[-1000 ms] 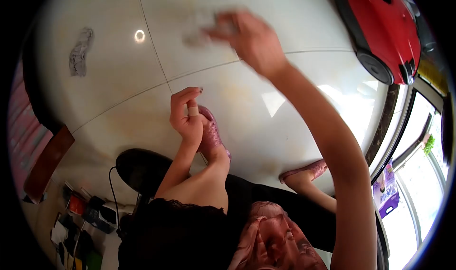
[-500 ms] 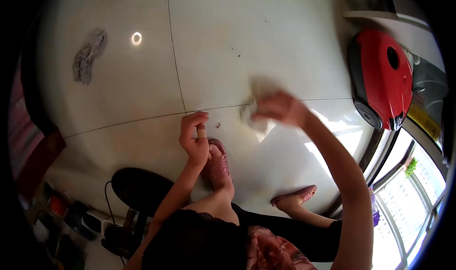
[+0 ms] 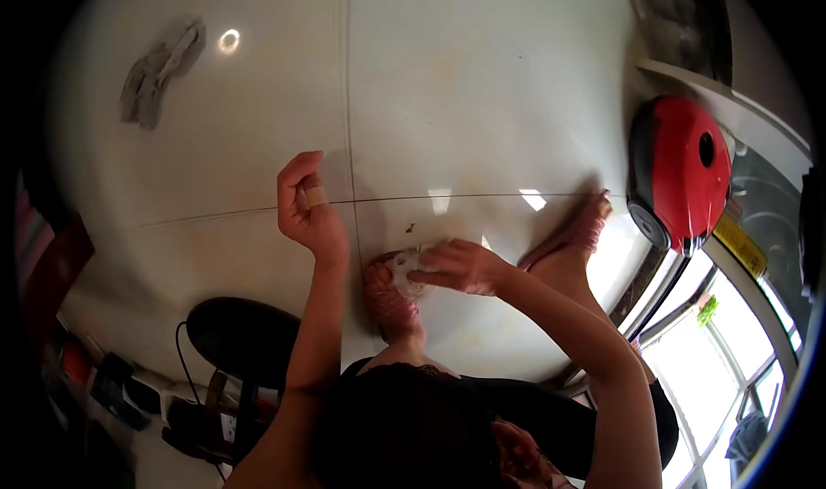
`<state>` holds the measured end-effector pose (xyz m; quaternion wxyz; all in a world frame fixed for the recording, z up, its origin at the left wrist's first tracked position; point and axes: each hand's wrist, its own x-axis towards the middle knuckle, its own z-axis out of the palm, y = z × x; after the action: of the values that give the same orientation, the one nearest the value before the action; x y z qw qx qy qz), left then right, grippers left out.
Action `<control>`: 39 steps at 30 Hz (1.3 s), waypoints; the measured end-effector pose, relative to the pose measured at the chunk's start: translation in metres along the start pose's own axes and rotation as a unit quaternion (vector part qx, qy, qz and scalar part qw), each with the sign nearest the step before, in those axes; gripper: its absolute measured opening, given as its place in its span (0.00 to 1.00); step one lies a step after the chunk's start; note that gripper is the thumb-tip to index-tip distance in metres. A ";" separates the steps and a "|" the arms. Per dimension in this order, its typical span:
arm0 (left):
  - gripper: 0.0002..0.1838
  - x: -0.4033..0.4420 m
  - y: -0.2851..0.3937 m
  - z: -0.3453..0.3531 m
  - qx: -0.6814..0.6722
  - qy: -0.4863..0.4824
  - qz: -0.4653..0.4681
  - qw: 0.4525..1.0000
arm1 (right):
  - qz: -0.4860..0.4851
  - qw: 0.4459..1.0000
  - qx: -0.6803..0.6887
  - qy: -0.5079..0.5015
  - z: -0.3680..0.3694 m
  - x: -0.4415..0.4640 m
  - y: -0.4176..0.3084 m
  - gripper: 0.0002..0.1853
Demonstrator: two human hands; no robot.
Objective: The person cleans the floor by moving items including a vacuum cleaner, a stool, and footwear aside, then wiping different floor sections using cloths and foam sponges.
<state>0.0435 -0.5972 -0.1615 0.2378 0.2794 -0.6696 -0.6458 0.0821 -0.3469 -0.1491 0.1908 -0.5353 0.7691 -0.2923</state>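
Note:
My right hand (image 3: 465, 268) is closed around a crumpled white tissue (image 3: 408, 272), held low beside the toes of my foot in a pink slipper (image 3: 396, 304). Part of the tissue is hidden by my fingers. A few small brown bits (image 3: 410, 228) lie on the tiled floor just beyond that foot. Further left, my left hand (image 3: 311, 209) hovers over the floor with its fingers curled in. A beige bandage wraps one of its digits, and nothing shows in its grasp.
A rumpled grey cloth (image 3: 159, 76) lies on the floor at the far left. On the right stands a red vacuum cleaner (image 3: 693, 170) by the window (image 3: 705, 351). A round black seat (image 3: 243, 338) is at my left, and my other slippered foot (image 3: 572, 235) is stretched forward right.
My right hand has moved down and left with the tissue, towards my foot. My left hand has shifted left and up. My other foot has swung forward, and the view has shifted.

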 end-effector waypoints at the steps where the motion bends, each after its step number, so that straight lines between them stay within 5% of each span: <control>1: 0.15 0.001 0.002 -0.004 0.013 0.006 0.004 1.000 | -0.052 0.999 -0.014 -0.008 0.000 0.008 0.015 0.21; 3: 0.15 0.004 0.007 -0.012 0.042 0.016 0.014 0.999 | -0.105 0.993 -0.054 0.004 0.000 0.035 0.063 0.20; 8: 0.16 0.014 0.018 -0.058 0.113 0.073 0.031 0.990 | 0.090 0.947 -0.241 0.190 -0.113 0.190 0.197 0.30; 10: 0.15 0.011 0.018 -0.072 0.113 0.107 0.022 0.988 | 0.212 0.919 -0.139 0.301 -0.150 0.220 0.178 0.32; 12: 0.15 0.002 0.015 -0.081 0.110 0.137 0.019 0.984 | 0.176 0.926 -0.157 0.295 -0.136 0.216 0.146 0.30; 14: 0.15 -0.009 0.014 -0.081 0.123 0.130 -0.001 0.984 | 0.134 0.977 -0.072 0.150 -0.085 0.188 0.101 0.28; 17: 0.13 -0.025 0.008 -0.074 0.129 0.100 0.002 0.987 | -0.144 0.973 -0.064 -0.172 -0.035 0.157 0.067 0.35; 20: 0.12 -0.035 0.015 -0.067 0.148 0.070 0.004 0.987 | -0.126 0.984 -0.126 0.015 -0.054 0.190 0.137 0.25; 24: 0.12 -0.035 0.025 -0.071 0.166 0.064 0.005 0.984 | 0.195 0.921 -0.150 0.304 -0.136 0.249 0.192 0.24; 28: 0.12 -0.039 0.020 -0.070 0.178 0.096 0.001 0.979 | 0.029 0.980 -0.080 0.180 -0.084 0.232 0.132 0.27; 29: 0.13 -0.040 0.020 -0.066 0.196 0.092 0.013 0.976 | -0.026 0.995 -0.068 0.073 -0.069 0.225 0.106 0.26; 32: 0.15 -0.051 0.016 -0.059 0.206 0.051 0.027 0.977 | -0.282 0.954 -0.035 -0.096 -0.038 0.232 0.105 0.24; 34: 0.17 -0.062 0.021 -0.058 0.197 0.052 -0.014 0.979 | -0.174 0.982 0.002 -0.074 -0.060 0.274 0.148 0.23; 36: 0.18 -0.069 0.026 -0.062 0.198 0.064 -0.032 0.978 | 0.016 0.993 -0.042 0.113 -0.100 0.304 0.195 0.27; 39: 0.20 -0.072 0.028 -0.061 0.213 0.091 -0.031 0.972 | 0.094 0.963 -0.140 0.210 -0.164 0.320 0.234 0.27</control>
<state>0.1355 -0.5923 -0.1274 0.2126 0.4017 -0.7582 -0.4675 -0.2969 -0.5463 -0.1719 -0.0250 -0.4082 0.8721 -0.2687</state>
